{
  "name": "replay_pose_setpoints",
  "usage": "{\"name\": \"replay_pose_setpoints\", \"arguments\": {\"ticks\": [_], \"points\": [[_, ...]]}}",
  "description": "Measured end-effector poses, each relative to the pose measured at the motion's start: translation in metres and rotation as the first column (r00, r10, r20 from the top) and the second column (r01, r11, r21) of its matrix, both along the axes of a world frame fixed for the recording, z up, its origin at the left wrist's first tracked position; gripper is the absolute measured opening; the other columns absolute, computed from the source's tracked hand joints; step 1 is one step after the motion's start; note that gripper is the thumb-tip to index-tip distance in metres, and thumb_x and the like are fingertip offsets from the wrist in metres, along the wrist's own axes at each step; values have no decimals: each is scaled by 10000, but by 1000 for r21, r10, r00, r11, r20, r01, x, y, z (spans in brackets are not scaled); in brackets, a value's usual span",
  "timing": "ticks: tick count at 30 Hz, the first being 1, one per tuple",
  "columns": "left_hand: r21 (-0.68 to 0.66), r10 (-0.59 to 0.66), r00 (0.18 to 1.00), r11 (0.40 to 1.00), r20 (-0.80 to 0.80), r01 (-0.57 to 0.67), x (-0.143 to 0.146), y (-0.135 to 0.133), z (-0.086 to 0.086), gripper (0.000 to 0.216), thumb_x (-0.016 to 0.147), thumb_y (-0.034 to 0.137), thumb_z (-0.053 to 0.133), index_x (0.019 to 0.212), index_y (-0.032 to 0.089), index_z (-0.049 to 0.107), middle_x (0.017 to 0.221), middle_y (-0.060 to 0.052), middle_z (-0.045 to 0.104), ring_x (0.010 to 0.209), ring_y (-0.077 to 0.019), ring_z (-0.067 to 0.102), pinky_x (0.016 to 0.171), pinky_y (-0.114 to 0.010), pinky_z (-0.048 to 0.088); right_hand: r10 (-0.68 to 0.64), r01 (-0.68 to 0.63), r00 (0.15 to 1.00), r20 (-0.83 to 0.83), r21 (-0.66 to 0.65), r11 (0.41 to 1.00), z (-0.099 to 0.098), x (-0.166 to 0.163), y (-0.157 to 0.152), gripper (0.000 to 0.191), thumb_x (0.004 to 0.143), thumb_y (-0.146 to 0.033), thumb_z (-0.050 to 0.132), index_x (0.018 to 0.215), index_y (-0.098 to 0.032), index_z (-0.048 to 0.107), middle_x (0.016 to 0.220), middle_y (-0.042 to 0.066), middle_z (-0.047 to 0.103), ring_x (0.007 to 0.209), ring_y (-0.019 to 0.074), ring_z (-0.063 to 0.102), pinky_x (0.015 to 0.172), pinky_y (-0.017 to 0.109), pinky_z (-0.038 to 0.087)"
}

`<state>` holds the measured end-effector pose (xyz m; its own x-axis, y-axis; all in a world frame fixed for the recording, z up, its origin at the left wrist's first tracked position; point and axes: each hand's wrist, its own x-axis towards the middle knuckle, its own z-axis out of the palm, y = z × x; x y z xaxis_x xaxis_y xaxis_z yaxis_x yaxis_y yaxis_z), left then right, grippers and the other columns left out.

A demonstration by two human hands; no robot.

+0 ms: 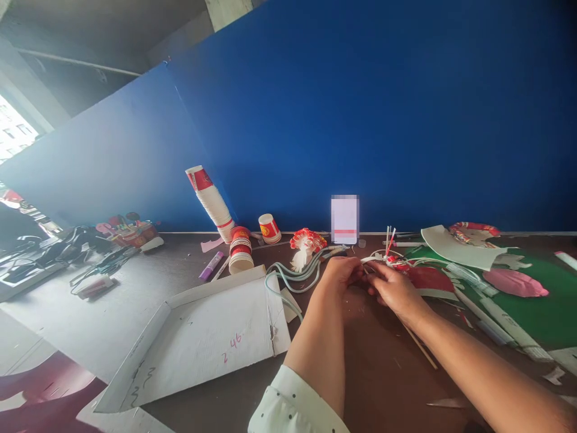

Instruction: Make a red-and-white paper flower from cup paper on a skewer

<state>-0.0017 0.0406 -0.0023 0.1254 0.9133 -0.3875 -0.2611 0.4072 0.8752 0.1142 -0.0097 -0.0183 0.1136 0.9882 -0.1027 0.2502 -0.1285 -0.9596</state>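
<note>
My left hand and my right hand meet over the brown table, fingertips pinched close together. Between them runs a thin white strip, curving up just past the fingers; its exact kind is hard to tell. Past my right hand lie thin red and white sticks and a red cup piece with a pale rim. A slender wooden stick slants out from under my right wrist. Left of my left hand is a cut paper cup with fringed red and white strips, beside a looped pale cable.
A shallow white box lid lies at left, with stacked paper cups and a purple glue stick behind. A phone-like upright panel stands near the blue partition. A pink balloon rests on the green mat.
</note>
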Motion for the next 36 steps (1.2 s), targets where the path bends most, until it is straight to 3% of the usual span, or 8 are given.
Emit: {"name": "replay_pose_setpoints", "arguments": {"ticks": [22, 30, 36], "points": [[-18, 29, 1000, 999, 10, -29, 2, -1, 3, 166, 692, 11, 599, 562, 106, 559, 522, -8, 539, 452, -61, 496, 508, -178, 447, 10, -10, 1000, 6, 8, 1000, 3, 1, -1, 517, 780, -253, 546, 1290, -181, 578, 541, -10, 592, 448, 128, 494, 380, 208, 338], [-26, 17, 994, 999, -104, -20, 3, 0, 5, 153, 682, 51, 657, 566, 107, 574, 530, -9, 552, 439, -60, 484, 465, -175, 407, 6, -6, 1000, 28, 20, 1000, -1, 1, 1, 498, 768, -285, 570, 1257, -193, 596, 542, -10, 595, 456, 139, 516, 379, 217, 336], [-27, 0, 986, 1000, -165, -5, 3, 3, 1, 160, 690, 73, 662, 562, 103, 572, 511, -9, 540, 425, -57, 462, 412, -162, 359, -16, 11, 992, -123, -41, 999, 11, -4, -5, 468, 720, -239, 573, 1183, -209, 625, 635, -1, 615, 502, 127, 527, 371, 193, 305]]}}
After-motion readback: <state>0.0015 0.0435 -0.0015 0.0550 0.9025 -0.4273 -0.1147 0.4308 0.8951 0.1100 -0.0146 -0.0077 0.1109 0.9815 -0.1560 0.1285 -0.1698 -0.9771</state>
